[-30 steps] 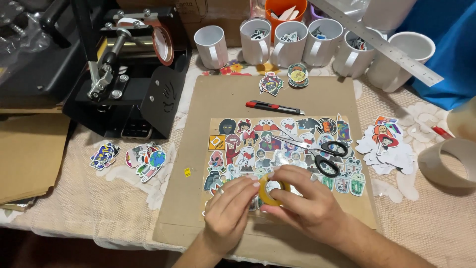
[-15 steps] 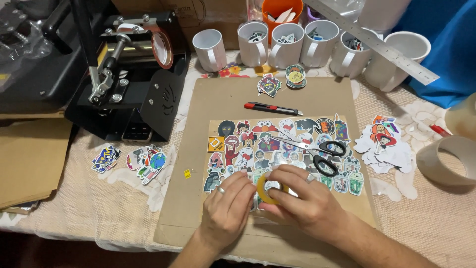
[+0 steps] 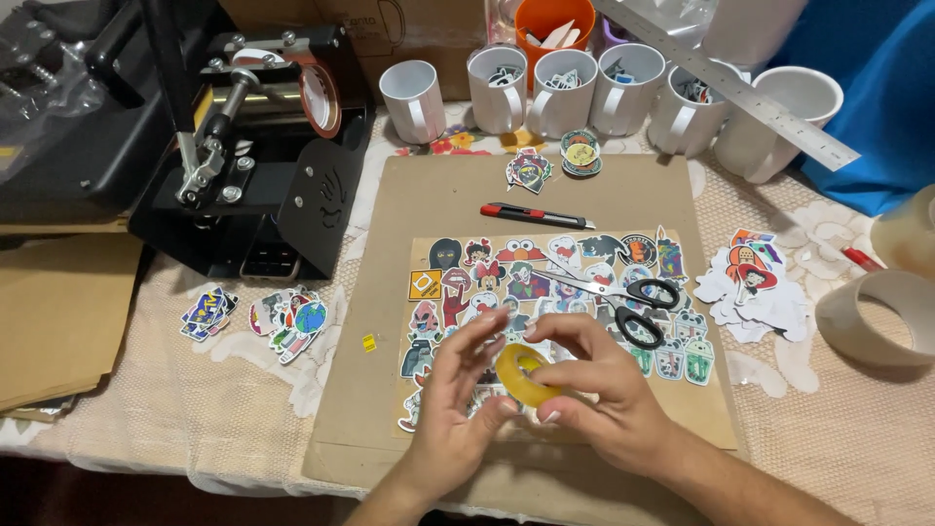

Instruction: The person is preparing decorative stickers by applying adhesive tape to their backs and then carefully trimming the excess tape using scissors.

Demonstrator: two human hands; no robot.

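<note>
Tape, a small yellowish roll (image 3: 521,373), sat between both hands above the near edge of the sticker sheet (image 3: 560,292), its open core facing up toward the camera. The right hand (image 3: 602,399) pinched the roll from its right side, thumb underneath and fingers curled over the rim. The left hand (image 3: 458,404) lay just left of it, fingers loosely spread and raised, fingertips touching the roll's left edge; whether they had caught a loose end could not be told. Both hands were equally close, the roll lying right between them.

One pair of scissors (image 3: 623,297) rested on the sheet just beyond the right hand, blades pointing far-left. One red-and-black utility knife (image 3: 536,215) lay farther off on the cardboard mat (image 3: 390,409), long axis running left to right. Six white mugs (image 3: 413,100) stood along the far edge, one metal ruler (image 3: 730,83) slanting across them. One large tape roll (image 3: 877,317) sat well to the right, one black mug press (image 3: 243,166) at far left.
</note>
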